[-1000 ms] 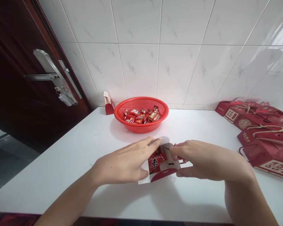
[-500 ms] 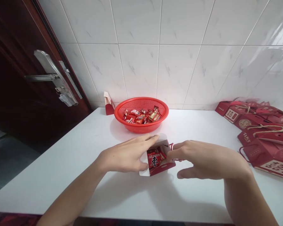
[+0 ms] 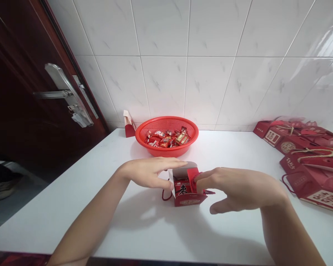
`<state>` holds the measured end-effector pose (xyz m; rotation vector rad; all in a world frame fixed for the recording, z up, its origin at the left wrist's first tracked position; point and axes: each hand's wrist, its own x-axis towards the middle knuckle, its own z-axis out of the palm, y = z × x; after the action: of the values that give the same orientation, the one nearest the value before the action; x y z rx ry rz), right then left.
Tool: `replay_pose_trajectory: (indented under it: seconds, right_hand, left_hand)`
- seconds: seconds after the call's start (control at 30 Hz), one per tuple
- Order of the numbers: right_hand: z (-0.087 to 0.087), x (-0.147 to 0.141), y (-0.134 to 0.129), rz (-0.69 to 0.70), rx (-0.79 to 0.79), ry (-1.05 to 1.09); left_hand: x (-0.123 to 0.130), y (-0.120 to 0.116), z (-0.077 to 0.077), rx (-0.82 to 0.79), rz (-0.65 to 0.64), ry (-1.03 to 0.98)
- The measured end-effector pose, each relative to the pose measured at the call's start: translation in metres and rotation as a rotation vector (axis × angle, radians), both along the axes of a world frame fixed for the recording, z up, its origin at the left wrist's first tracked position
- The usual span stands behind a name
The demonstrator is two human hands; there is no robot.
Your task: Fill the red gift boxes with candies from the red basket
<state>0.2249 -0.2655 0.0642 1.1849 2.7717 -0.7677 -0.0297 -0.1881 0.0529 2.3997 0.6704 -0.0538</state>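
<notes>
A small red candy box [image 3: 189, 201] stands on the white tabletop with its top open. Red wrapped snacks [image 3: 182, 187] show inside, one marked with a large dark character. My left hand [image 3: 150, 173] is open at the box's left side, its fingers stretched over the back and the thumb by the left edge. With thumb held apart, my right hand [image 3: 235, 188] rests its fingers against the right flap [image 3: 192, 175], which leans inward. A red cord [image 3: 167, 195] loops out at the left, and more cord lies under the right fingers.
Behind the box stands a red plastic basket [image 3: 166, 150] of wrapped candies. A small red-and-white carton [image 3: 129, 127] sits beside it against the tiled wall. Several red gift boxes [image 3: 308, 181] are piled at the right. A shoe [image 3: 4, 189] shows by the dark door at the left.
The box has turned to face me more squarely, and its right flap has folded inward under my right fingers. My left fingers have straightened and lifted a little. A shoe has appeared at the left.
</notes>
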Motion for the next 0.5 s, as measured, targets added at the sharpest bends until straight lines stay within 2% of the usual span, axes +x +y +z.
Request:
replay_pose_trajectory:
  seconds: [0.3, 0.5]
  right_hand:
    - [-0.01, 0.006, 0.009, -0.08, -0.065, 0.023]
    - [-0.013, -0.001, 0.02, -0.112, -0.1, 0.022]
  left_hand:
    - [0.037, -0.004, -0.032, 0.159, 0.136, -0.185]
    - [0.046, -0.008, -0.033, 0.203, 0.238, -0.157]
